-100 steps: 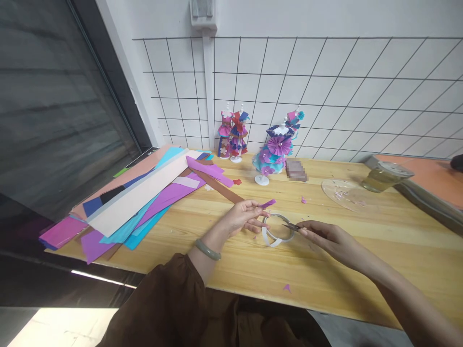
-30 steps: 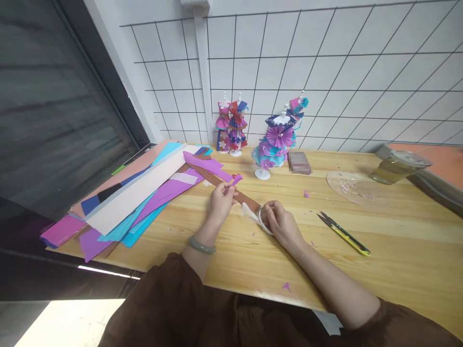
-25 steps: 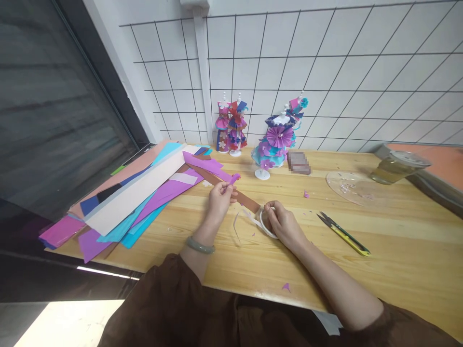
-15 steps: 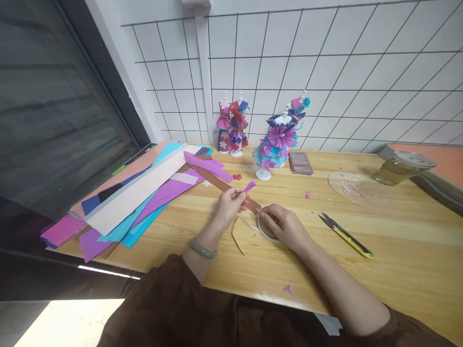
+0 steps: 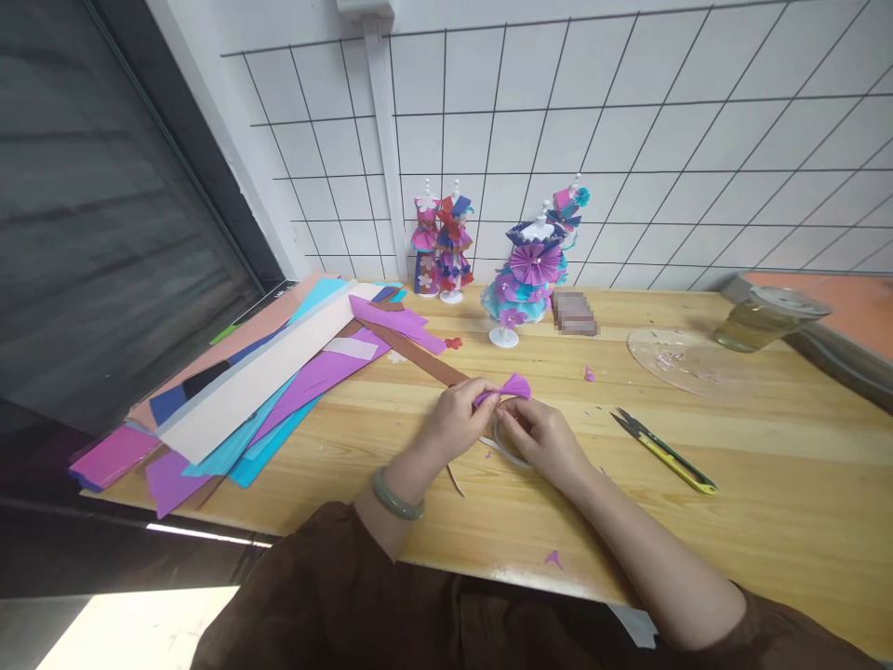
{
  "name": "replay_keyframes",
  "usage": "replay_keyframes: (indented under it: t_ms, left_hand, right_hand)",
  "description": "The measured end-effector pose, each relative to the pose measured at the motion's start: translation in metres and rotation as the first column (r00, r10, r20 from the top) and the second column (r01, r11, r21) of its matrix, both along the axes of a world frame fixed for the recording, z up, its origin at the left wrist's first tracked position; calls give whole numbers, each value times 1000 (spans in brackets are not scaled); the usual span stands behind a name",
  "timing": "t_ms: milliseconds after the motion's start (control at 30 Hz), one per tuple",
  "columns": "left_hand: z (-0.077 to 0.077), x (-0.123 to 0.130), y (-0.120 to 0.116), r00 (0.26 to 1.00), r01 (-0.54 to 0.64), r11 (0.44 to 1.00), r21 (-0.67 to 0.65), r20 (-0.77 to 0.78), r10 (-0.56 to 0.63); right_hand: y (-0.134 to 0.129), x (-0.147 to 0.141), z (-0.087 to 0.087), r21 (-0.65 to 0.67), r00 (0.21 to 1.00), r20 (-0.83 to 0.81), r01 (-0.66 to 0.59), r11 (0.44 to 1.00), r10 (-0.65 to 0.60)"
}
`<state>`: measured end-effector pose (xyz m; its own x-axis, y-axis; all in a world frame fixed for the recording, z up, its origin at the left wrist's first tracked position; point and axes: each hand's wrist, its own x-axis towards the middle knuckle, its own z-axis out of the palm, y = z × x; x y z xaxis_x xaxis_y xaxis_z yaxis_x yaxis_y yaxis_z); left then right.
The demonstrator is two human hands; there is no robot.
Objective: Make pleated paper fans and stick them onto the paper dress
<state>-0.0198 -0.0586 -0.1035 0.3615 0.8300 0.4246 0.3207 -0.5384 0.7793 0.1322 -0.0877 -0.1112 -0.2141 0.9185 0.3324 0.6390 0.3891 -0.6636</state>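
A small pleated piece of purple paper is pinched in my left hand, its pleats fanned out to the right. My right hand is closed with fingertips against those of my left, just below the fan; whatever lies between them is too small to make out. Under my right hand a white roll of tape lies on the table, partly covered. A brown paper strip runs beneath my left hand from the paper pile. A thin loose strip pokes out below my left wrist.
Layered coloured paper strips lie at the left. Small dress stands decorated with paper are at the back. Yellow-handled thread snips rest at right, near a clear plastic disc and a cup of pale liquid.
My left hand has moved right with the purple paper, so both hands' fingertips now meet. The paper's pleats show spread into a fan. The view has shifted slightly.
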Motion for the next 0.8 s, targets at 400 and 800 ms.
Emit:
replay_keyframes:
  t_ms: [400,800]
  left_hand:
    - [-10,-1,9,973,-103,984,-144,192,130]
    - [-12,3,7,963,-45,976,-214,251,99]
  right_hand:
    - [1,-5,4,-321,907,-419,-97,942,-50]
    - [7,-1,6,-447,685,-694,-169,879,-221]
